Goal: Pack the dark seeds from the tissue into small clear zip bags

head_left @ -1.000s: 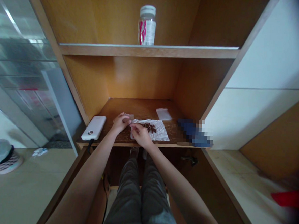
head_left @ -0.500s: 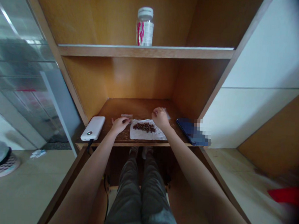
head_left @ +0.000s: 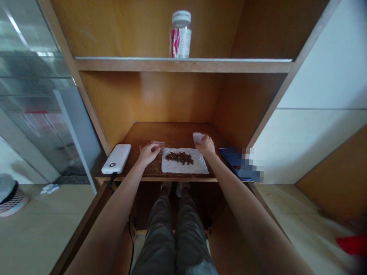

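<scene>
On the lower shelf lies a white cloth or paper sheet [head_left: 184, 169] with a heap of small dark brown pieces [head_left: 179, 157], like beans or seeds, spread on it. Left of the sheet, my left hand [head_left: 149, 153] is closed, thumb and fingers pinching the near edge of a small clear plastic bag [head_left: 160, 144]. Past the sheet's far right corner, my right hand [head_left: 206, 146] has its fingers curled against another small clear plastic bag [head_left: 198, 136], whose left part shows. The right fingertips are partly hidden by the hand.
A white power bank [head_left: 116, 158] with a black cable stands at the shelf's left end. At the right end lies a dark phone or tablet [head_left: 235, 161], partly pixelated. On the shelf above stands a white-capped bottle [head_left: 180, 35]. A bin [head_left: 4, 197] sits on the floor at left.
My right hand has moved right, uncovering the left part of the bag beneath it and the sheet's right side. My left hand stays at its bag. The view has shifted slightly.
</scene>
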A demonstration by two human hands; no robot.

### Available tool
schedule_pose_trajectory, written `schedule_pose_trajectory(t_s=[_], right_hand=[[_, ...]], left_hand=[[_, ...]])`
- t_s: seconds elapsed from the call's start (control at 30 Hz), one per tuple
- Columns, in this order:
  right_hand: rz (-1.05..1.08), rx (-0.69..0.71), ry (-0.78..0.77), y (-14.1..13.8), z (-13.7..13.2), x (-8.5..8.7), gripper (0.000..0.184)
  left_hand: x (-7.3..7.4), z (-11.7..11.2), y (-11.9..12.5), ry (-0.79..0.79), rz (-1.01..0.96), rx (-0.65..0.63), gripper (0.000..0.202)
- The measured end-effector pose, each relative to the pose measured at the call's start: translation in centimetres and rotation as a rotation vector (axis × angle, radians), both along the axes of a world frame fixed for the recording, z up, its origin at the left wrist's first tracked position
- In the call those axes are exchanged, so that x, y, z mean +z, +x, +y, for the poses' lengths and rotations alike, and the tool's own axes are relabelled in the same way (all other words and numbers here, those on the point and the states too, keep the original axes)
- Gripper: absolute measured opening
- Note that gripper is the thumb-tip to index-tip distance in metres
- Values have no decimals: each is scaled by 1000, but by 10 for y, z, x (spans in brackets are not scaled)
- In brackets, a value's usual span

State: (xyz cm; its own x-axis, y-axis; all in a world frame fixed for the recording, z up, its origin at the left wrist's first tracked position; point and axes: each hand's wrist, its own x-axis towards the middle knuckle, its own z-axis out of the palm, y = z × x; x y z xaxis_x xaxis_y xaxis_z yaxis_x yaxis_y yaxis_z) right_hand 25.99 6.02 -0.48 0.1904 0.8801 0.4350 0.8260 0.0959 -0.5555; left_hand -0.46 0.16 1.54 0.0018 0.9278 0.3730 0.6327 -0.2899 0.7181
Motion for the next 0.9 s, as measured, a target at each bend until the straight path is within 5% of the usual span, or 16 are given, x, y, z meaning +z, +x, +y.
schedule_pose_trajectory(t_s=[0.37, 0.57, 0.73, 0.9], right_hand=[[-94, -60, -115, 1, -5, 9, 22], [-35, -109, 66, 5, -10, 15, 25], [309, -124, 407, 2, -24, 32, 19], [845, 161, 520, -33, -52, 41, 19]], left_hand=[[-2, 1, -1, -14, -5, 8, 15], [-2, 0, -2, -3, 41, 28, 15], [-4, 2, -2, 31, -7, 13, 14], [-5, 3, -3, 60, -34, 26, 13]])
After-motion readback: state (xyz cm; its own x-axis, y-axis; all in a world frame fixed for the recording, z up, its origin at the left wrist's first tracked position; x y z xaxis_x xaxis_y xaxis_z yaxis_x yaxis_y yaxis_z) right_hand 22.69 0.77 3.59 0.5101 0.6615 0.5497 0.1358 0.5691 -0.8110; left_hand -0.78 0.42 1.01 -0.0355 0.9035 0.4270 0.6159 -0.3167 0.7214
